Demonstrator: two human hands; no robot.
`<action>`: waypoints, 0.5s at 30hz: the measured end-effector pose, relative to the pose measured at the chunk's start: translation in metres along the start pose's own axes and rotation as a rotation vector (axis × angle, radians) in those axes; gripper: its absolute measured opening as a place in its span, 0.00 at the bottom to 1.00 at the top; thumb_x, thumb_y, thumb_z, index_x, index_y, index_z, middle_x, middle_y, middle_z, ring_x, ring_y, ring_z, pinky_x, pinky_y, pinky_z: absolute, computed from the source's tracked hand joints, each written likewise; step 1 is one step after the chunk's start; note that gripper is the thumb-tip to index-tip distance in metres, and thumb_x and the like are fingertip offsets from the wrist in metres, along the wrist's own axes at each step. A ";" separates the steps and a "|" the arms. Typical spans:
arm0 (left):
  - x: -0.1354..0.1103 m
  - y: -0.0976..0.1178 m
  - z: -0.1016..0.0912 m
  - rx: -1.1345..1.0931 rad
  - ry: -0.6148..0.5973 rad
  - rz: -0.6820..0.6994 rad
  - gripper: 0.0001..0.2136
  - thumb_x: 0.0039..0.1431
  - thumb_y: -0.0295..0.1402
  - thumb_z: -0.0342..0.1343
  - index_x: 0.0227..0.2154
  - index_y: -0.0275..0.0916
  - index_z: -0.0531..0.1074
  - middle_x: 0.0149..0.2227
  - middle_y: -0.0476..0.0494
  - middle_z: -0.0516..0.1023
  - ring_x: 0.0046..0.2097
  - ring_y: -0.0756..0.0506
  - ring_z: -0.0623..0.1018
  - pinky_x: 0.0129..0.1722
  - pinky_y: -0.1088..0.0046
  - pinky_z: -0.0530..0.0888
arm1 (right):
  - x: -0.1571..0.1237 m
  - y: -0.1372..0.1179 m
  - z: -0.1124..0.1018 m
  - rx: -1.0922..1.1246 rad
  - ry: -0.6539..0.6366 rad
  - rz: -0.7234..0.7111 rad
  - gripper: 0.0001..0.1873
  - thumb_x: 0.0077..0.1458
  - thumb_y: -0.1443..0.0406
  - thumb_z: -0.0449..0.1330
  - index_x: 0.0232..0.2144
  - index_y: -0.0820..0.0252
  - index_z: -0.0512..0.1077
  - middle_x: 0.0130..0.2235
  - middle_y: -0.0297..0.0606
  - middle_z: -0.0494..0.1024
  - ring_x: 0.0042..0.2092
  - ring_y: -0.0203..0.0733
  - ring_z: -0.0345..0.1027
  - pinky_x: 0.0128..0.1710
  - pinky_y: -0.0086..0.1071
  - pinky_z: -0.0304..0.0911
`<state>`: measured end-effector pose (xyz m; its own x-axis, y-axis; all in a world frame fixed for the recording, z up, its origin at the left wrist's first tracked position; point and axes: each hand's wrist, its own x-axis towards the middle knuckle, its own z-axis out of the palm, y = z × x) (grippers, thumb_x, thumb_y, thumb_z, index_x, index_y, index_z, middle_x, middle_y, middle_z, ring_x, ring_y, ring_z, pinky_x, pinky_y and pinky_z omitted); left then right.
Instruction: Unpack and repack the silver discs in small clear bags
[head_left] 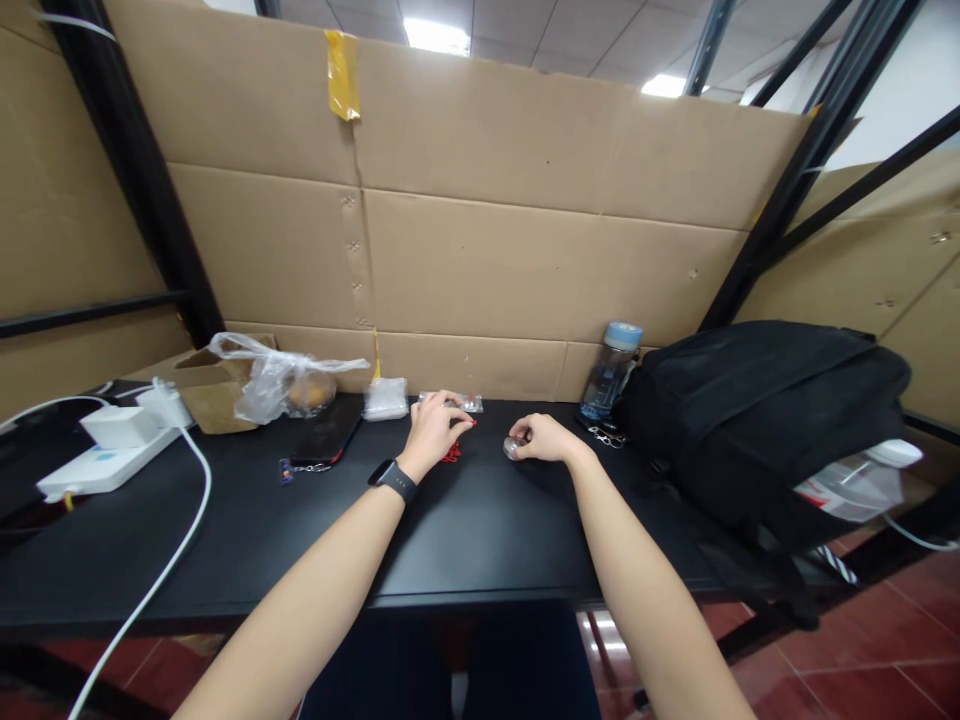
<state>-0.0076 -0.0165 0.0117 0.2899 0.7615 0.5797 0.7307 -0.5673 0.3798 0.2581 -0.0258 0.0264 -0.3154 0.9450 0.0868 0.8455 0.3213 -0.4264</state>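
My left hand (435, 428), with a dark watch (393, 479) on its wrist, is closed in a pinch over the middle of the black table (480, 540). A tiny red piece (473, 423) shows at its fingertips, too small to name. Below these fingers a bundle of red cord or chain (451, 453) lies on the table, partly hidden by the hand. To the right, my right hand (541, 438) grips a small round, clear or silvery container (513, 448) low at the tabletop. Behind my left hand lies a small clear packet (471, 404) with red bits in it.
A white pouch pack (386, 399), a black phone (327, 430) with a charm, and a knotted plastic bag (281, 385) lie leftward. Farther left is a white power strip (112, 460) with cables. Rightward stand a water bottle (609, 372) and a black backpack (765, 420). Cardboard (525, 270) walls the back.
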 end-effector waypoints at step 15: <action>0.001 0.016 -0.002 -0.157 0.123 -0.084 0.04 0.57 0.38 0.64 0.33 0.47 0.83 0.49 0.45 0.73 0.53 0.40 0.70 0.56 0.57 0.65 | 0.009 -0.057 0.030 0.868 0.275 -0.205 0.26 0.41 0.58 0.73 0.44 0.59 0.74 0.48 0.44 0.80 0.47 0.46 0.76 0.44 0.36 0.72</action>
<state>0.0033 -0.0259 0.0198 0.1474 0.7698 0.6210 0.6414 -0.5524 0.5324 0.1942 -0.0375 0.0243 -0.2157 0.8919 0.3975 0.1313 0.4299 -0.8933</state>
